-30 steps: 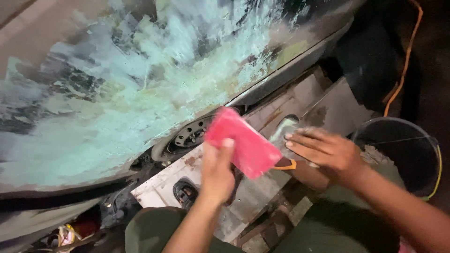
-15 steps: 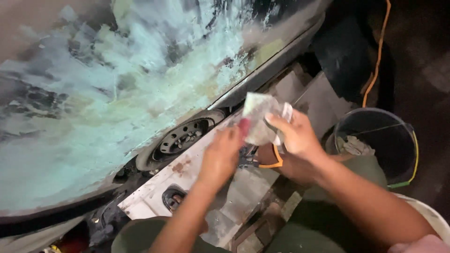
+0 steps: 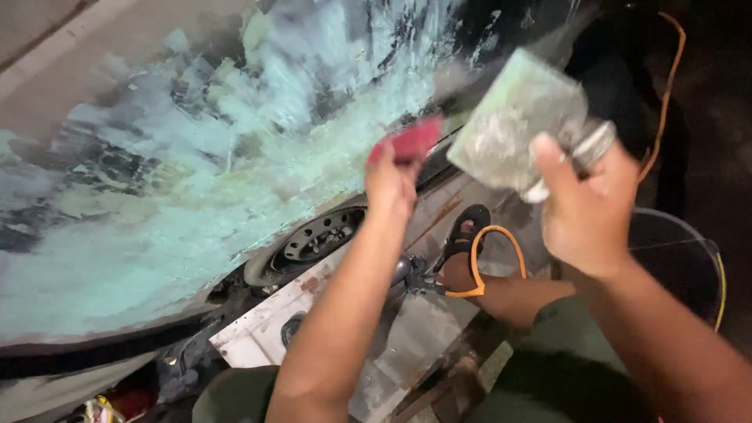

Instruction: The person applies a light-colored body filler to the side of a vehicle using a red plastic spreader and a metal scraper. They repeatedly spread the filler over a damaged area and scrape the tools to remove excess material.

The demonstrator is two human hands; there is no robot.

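Grey, filler-smeared block, blurred

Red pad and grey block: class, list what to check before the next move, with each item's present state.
1. Left hand grips red pad: ok.
2. Right hand grips grey block: ok.
3. Pad touching the filler-smeared car panel: cannot tell, blurred.
4. Block clear of the panel: ok.
5. Orange hose looped beside the sandalled foot: not ok.
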